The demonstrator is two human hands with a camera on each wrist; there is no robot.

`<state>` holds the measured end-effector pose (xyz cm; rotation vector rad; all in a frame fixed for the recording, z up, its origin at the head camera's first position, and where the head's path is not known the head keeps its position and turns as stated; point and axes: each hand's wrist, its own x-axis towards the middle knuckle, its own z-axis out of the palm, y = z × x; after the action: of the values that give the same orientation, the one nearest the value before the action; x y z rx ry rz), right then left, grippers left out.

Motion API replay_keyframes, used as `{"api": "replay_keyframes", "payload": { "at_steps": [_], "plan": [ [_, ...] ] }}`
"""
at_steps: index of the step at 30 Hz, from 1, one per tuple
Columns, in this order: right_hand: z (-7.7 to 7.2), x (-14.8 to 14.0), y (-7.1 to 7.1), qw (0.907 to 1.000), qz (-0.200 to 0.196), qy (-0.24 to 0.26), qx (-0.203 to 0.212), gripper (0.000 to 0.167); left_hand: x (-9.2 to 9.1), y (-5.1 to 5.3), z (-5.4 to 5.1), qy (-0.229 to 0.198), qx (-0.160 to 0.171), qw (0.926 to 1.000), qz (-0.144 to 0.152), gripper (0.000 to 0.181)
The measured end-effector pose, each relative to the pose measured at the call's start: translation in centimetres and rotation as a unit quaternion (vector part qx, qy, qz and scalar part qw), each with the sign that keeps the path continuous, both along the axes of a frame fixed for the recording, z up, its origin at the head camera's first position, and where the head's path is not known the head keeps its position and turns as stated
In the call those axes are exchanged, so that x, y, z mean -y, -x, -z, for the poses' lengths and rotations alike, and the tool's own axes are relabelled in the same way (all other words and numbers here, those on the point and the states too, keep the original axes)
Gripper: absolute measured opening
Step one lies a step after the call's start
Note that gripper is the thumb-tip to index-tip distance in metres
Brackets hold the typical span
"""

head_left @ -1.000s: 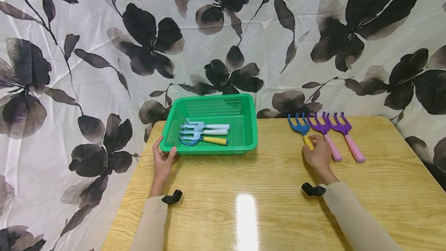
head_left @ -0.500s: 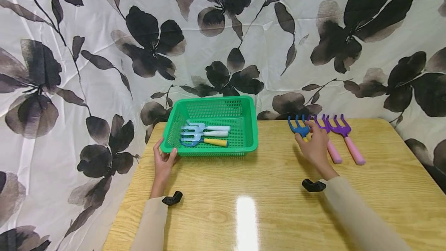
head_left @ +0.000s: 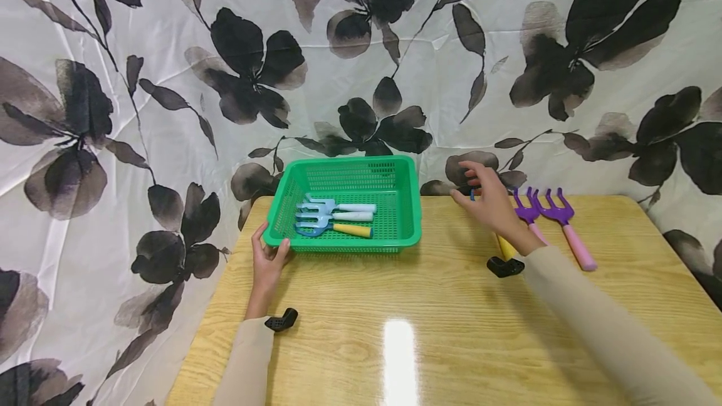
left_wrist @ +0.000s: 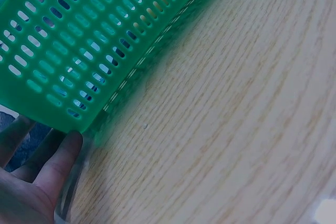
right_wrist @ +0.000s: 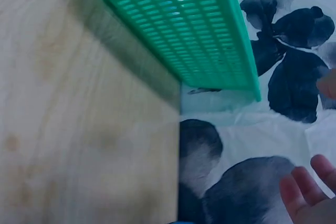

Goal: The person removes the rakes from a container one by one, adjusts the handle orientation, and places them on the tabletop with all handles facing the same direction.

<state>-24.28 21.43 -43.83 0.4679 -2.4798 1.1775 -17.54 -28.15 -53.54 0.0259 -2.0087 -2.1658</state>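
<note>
My left hand [head_left: 269,262] holds the near-left corner of a green plastic basket [head_left: 344,247], thumb at the rim and fingers along its side. In the left wrist view the fingertips [left_wrist: 71,142] touch the basket's corner. Inside lie toy garden forks: pale blue ones with white handles [head_left: 353,217] and a blue one with a yellow handle [head_left: 352,230]. My right hand [head_left: 489,202] hovers with fingers spread and nothing in them. Beneath it, a blue fork with a yellow handle [head_left: 504,247] is mostly hidden. Two purple forks with pink handles [head_left: 579,248] lie just right, one partly covered.
The wooden table [head_left: 350,306] ends at its back edge against a hanging floral cloth [head_left: 316,80]. A bright light reflection [head_left: 399,356] lies on the near part of the table. Each wrist wears a small black camera [head_left: 281,320].
My right hand has let go of the blue fork's yellow handle, lifted and moved up and left over it, fingers spreading. The left hand stays at the basket corner.
</note>
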Motion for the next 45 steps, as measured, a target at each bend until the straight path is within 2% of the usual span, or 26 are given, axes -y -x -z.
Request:
{"api": "replay_keyframes", "payload": {
  "at_steps": [1,6,14,17,23,27,36,41,45],
  "plan": [
    [-0.4,0.2,0.3,0.9999,-0.011,-0.003,0.000,0.063,0.1,0.3,0.3,-0.002,-0.003,1.0000,0.000,0.074],
    [-2.0,1.4,1.5,0.9981,-0.055,-0.028,0.004,0.064,0.1,0.4,-0.2,-0.024,-0.005,0.9997,0.010,0.077],
    [-3.6,3.8,3.3,0.9901,-0.124,-0.065,-0.009,0.066,-0.7,-0.7,-2.5,-0.014,0.001,0.9998,0.010,0.075],
    [-4.2,4.8,3.9,0.9864,-0.146,-0.076,-0.006,0.066,-0.6,-0.6,-2.2,-0.013,0.002,0.9999,0.005,0.075],
    [-4.9,6.8,5.3,0.9788,-0.185,-0.085,0.020,0.065,-0.1,0.2,-0.3,-0.028,0.003,0.9996,-0.004,0.075],
    [-5.4,8.3,6.3,0.9717,-0.208,-0.103,0.042,0.067,0.0,0.3,0.3,-0.029,-0.002,0.9996,-0.004,0.075],
    [-5.9,12.4,8.5,0.9504,-0.262,-0.142,0.090,0.069,-0.2,0.3,0.5,-0.014,-0.018,0.9996,-0.017,0.072],
    [-5.7,14.2,9.5,0.9395,-0.286,-0.149,0.116,0.068,-0.3,0.4,0.4,-0.012,-0.017,0.9997,-0.013,0.072],
    [-5.2,15.4,10.3,0.9344,-0.292,-0.151,0.138,0.070,-0.2,0.4,0.3,-0.008,-0.017,0.9998,-0.012,0.071]
  ]
}}
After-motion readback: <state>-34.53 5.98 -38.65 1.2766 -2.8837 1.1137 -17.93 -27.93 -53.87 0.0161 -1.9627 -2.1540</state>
